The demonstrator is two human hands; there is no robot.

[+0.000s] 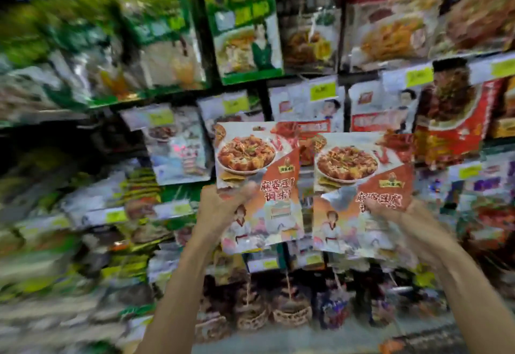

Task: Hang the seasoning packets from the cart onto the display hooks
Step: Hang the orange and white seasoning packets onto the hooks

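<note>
Left hand [220,210]: fingers clamped on glossy orange-and-white seasoning packet [250,156], upright. Right hand [409,221]: fingers clamped on matching second packet [356,167], just beside the first.

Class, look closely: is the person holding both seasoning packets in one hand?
No, the left hand grips the left packet and the right hand grips the right packet, one each.

Both seasoning packets [257,186] look glossy printed plastic.

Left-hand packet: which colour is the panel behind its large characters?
Orange-red; the packet shows best in the head view.
</note>
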